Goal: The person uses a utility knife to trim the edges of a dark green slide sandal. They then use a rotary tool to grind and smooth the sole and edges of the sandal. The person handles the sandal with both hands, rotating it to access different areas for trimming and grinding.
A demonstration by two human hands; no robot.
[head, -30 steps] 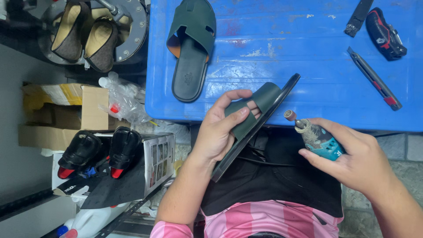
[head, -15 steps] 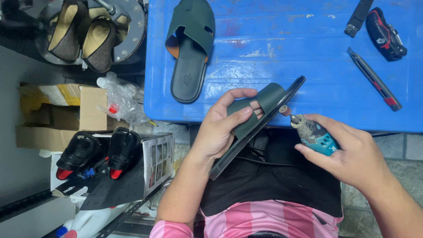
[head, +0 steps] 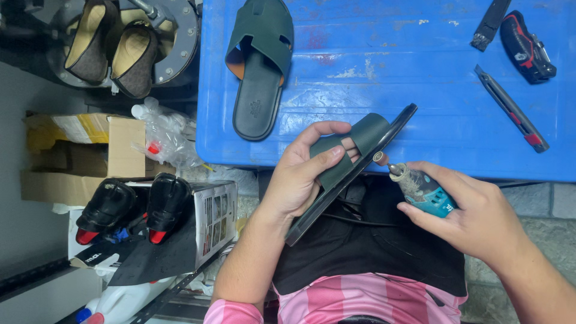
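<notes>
Rotary tool (head: 420, 189) tip now touches the sandal (head: 354, 162) edge (previously apart).

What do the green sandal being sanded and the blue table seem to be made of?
Held sandal: probably matte leather or an imitation, judging by its smooth, cleanly cut green strap; the thin dark sole looks like rubber. Blue table: seemingly moulded plastic, glossy, scuffed and paint-stained.

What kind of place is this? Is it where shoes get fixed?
Probably yes, a small shoe repair or shoemaking workshop. The left hand holds a green sandal on edge while the right hand points a small rotary tool at its sole. Its matching sandal lies on the blue worktable, near a utility knife.
</notes>
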